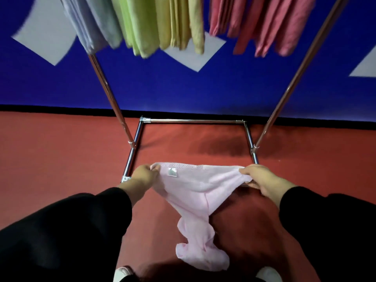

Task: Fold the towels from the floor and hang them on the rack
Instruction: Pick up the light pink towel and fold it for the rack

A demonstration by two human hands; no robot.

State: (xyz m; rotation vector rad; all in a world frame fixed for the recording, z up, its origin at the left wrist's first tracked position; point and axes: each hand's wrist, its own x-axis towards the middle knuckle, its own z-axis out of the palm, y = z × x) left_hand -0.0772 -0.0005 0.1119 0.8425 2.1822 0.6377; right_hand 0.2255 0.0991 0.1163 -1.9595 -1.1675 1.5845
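Observation:
A pale pink towel (195,192) hangs stretched between my hands, its lower part sagging in a twisted bunch toward my feet. My left hand (145,173) pinches its upper left corner, near a small white label. My right hand (259,177) grips the upper right corner. Both hands are above the red floor, just in front of the chrome rack's base frame (195,120). Folded towels hang on the rack above: lilac-grey (91,23), green and yellow (162,23), and pink-red (260,23).
The rack's two slanted chrome uprights (107,92) rise left and right of my hands. A blue wall with white paper sheets (46,39) stands behind. My light shoes (122,273) show at the bottom edge on the red floor.

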